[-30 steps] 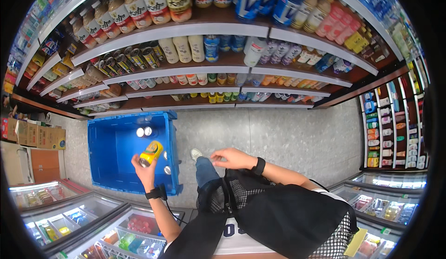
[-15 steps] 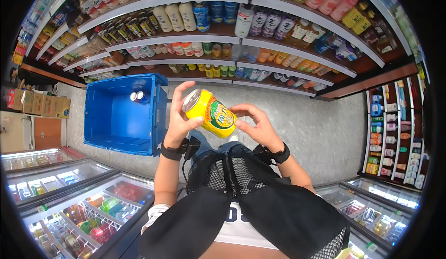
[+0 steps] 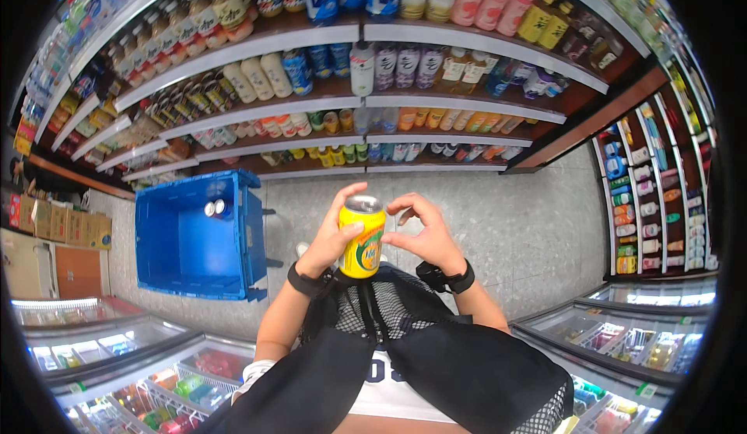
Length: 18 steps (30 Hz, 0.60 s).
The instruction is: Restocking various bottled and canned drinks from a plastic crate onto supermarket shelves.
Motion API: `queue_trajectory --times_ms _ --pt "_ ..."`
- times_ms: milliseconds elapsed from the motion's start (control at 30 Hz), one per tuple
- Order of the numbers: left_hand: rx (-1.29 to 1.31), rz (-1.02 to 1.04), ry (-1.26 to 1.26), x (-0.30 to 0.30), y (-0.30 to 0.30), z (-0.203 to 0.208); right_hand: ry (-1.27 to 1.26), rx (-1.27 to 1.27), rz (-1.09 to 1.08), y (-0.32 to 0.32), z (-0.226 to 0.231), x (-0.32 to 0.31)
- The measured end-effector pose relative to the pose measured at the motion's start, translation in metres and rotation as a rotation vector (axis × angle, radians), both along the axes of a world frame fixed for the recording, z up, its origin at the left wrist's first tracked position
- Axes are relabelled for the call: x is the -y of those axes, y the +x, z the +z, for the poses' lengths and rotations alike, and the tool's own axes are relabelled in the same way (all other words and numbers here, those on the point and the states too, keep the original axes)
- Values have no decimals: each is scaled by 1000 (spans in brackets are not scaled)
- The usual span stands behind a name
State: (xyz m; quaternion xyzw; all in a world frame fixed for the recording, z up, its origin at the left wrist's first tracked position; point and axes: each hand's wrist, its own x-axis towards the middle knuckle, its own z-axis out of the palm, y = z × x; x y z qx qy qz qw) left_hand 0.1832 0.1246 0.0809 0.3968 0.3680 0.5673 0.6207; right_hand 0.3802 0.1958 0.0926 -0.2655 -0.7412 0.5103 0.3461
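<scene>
A yellow drink can (image 3: pixel 364 251) with a green and orange fruit print stands nearly upright in front of my chest, its silver lid facing up. My left hand (image 3: pixel 327 243) is closed around its left side, thumb across the front. Beside the can's right side, my right hand (image 3: pixel 433 241) has its thumb and curved fingers apart. Its thumb tip comes close to the can; whether it touches I cannot tell. To the left sits a blue plastic crate (image 3: pixel 247 247), with two small cans (image 3: pixel 220 208) in its far right part.
Ahead, long shelves (image 3: pixel 482 107) hold rows of bottles and cans. Glass-topped freezers (image 3: pixel 156 379) flank me on both sides nearby. Cardboard boxes (image 3: pixel 74 228) are stacked at the far left. Another product rack (image 3: pixel 654 201) stands at the right, beyond the grey tiled floor (image 3: pixel 529 224).
The can has turned from a tilt to nearly upright and come closer to my body. My right hand has drawn back from its lower end. The view has tipped up toward the shelves.
</scene>
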Motion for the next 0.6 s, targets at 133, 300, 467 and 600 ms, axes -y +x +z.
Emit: queue_trajectory --times_ms 133,300,467,600 --pt "-4 -117 -63 2 3 3 44 -26 92 -3 2 0" --pt "-103 -216 -31 12 -3 -5 -117 32 333 -1 4 5" --pt "12 -180 -158 33 9 -9 -176 18 443 -2 -17 7" --pt "63 -82 -155 55 20 -33 -286 48 469 -3 -26 13"
